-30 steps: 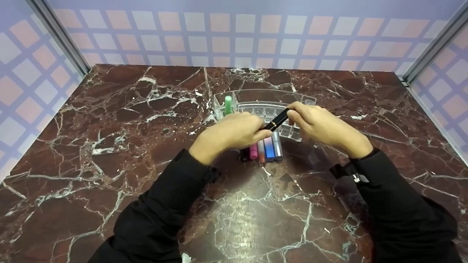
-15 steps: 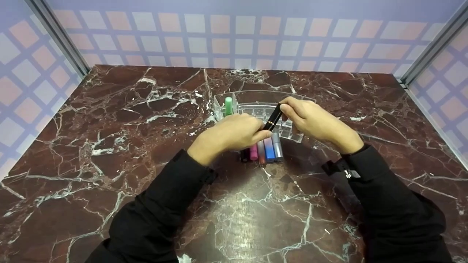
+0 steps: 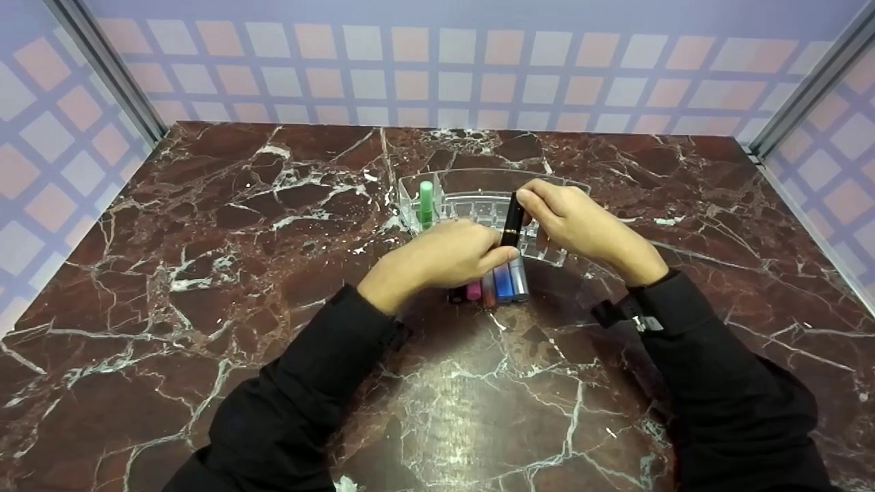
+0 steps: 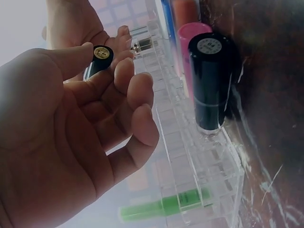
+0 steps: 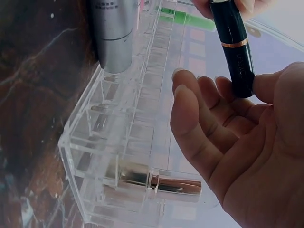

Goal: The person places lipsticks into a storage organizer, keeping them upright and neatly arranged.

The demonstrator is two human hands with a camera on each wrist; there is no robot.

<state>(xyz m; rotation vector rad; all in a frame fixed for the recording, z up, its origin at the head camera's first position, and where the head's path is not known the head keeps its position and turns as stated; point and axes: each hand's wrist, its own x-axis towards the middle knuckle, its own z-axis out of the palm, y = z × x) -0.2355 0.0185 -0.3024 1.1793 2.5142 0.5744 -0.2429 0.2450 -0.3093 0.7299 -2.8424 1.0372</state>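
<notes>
A black lipstick tube (image 3: 512, 222) with a gold band stands nearly upright between the two hands, above the clear plastic organizer (image 3: 545, 254). My left hand (image 3: 444, 256) pinches its lower end between thumb and index finger; the other fingers curl loosely in the left wrist view. At the upper end, my right hand (image 3: 574, 217) holds the lipstick tube (image 5: 234, 47) with thumb and fingertips. Under and in front of the left hand lie several tubes: a silver one (image 3: 519, 279), a blue one (image 3: 504, 281), a pink one (image 4: 192, 31) and a black one (image 4: 207, 80).
A green tube (image 3: 426, 203) stands in the organizer's left compartment. Toward the other end, a gold-and-copper tube (image 5: 175, 184) sits in a compartment. Brown marbled tabletop (image 3: 273, 383) surrounds everything, with a checked panel (image 3: 451, 75) behind.
The black lipstick tube has turned from a slant to nearly upright. My right hand has shifted left with its upper end, while the left hand has moved only slightly.
</notes>
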